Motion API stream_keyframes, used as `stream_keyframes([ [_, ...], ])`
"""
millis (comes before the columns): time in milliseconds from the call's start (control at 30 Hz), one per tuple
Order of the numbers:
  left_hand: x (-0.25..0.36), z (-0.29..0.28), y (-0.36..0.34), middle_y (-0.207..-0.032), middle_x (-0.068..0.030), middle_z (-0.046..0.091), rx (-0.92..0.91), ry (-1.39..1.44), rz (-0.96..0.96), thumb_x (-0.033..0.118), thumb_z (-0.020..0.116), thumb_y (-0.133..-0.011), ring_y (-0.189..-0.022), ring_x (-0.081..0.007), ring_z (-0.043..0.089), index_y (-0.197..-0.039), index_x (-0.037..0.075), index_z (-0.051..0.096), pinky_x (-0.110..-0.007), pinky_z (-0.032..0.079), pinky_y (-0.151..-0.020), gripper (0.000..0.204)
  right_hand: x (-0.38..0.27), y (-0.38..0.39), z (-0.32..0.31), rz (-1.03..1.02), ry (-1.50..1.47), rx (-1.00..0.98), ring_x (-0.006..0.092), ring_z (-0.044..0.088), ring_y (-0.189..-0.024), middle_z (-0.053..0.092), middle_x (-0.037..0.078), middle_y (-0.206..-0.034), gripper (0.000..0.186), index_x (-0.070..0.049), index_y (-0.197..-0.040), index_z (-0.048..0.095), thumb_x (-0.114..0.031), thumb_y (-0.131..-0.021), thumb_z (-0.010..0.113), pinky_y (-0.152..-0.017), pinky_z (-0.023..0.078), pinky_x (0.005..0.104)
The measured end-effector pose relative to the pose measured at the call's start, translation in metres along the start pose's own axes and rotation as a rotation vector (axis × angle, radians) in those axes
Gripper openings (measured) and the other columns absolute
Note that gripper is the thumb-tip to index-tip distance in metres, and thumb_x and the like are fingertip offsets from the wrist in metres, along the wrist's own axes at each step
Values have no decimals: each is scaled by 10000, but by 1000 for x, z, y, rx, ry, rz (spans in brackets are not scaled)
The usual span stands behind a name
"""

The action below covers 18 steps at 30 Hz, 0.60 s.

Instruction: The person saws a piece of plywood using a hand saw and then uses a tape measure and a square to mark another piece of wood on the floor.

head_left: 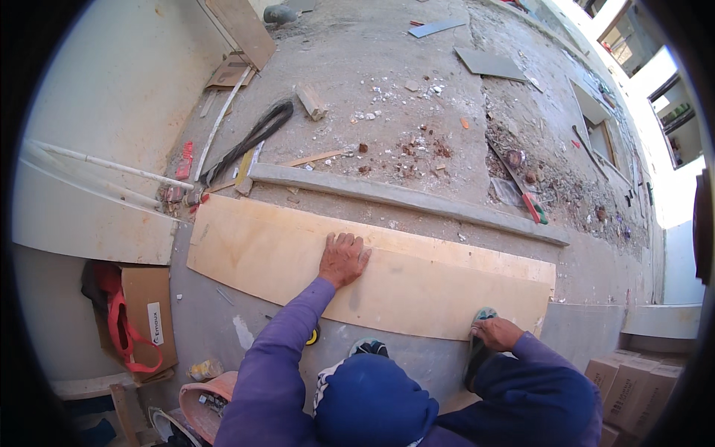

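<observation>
A long plywood board (417, 287) with a curved near edge lies across the ground in front of me. A strip of a second, paler plywood piece (477, 257) shows along its far edge. My left hand (344, 259) rests on top near the middle, fingers spread over the seam between the two. At the board's near right edge, my right hand (499, 333) is closed beside my sandalled foot (482, 316). Whatever its fingers pinch is too small or hidden to name. A yellow and black tape measure (313, 337) lies partly behind my left forearm.
Past the plywood runs a long grey beam (402, 201). A saw with a red and green handle (532, 207) lies beyond its right end, amid rubble. Cardboard boxes (633, 387) stand at lower right. An open carton (149, 313) and an orange bucket (208, 402) are at left.
</observation>
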<state>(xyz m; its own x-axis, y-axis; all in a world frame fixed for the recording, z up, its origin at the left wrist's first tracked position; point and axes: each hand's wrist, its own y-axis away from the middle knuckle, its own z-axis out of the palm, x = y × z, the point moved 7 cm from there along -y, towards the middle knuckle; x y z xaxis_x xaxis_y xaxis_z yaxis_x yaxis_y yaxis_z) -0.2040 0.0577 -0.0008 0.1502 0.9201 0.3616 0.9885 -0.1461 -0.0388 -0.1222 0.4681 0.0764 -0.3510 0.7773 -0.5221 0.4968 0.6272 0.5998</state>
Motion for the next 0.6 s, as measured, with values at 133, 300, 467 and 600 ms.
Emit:
stream_keyframes([
  [133, -11, -3, 12, -1007, -142, 678, 34, -30, -15, 389, 634, -1009, -1043, -313, 630, -970, 75, 679, -524, 413, -1000, 319, -52, 21, -39, 156, -492, -49, 282, 679, -742, 637, 129, -765, 458, 37, -1193, 700, -340, -1180, 441, -709, 554, 427],
  [300, 0, -3, 14, -1011, -146, 689, 57, -26, 20, 386, 628, -1008, -1049, -321, 638, -976, 67, 692, -528, 408, -1020, 327, -82, 36, -27, 244, -802, -221, 136, 603, -713, 570, 37, -812, 514, 12, -1275, 694, -409, -1201, 409, -674, 521, 330],
  [467, 1, -5, 4, -1059, -163, 696, -34, 8, -26, 386, 616, -1019, -1108, -342, 641, -997, 49, 702, -548, 401, -1047, 348, -73, -1, -37, 80, -528, -68, 198, 618, -714, 580, 79, -799, 469, 9, -1233, 691, -398, -1184, 463, -707, 534, 383],
  [600, -14, -26, -16, -1146, -208, 672, -97, 43, 42, 357, 657, -1004, -1166, -379, 632, -1045, 25, 694, -564, 464, -1017, 337, -69, -17, -61, 51, -418, 103, 386, 696, -833, 704, 235, -948, 394, 30, -1189, 705, -316, -1156, 519, -797, 552, 459],
])
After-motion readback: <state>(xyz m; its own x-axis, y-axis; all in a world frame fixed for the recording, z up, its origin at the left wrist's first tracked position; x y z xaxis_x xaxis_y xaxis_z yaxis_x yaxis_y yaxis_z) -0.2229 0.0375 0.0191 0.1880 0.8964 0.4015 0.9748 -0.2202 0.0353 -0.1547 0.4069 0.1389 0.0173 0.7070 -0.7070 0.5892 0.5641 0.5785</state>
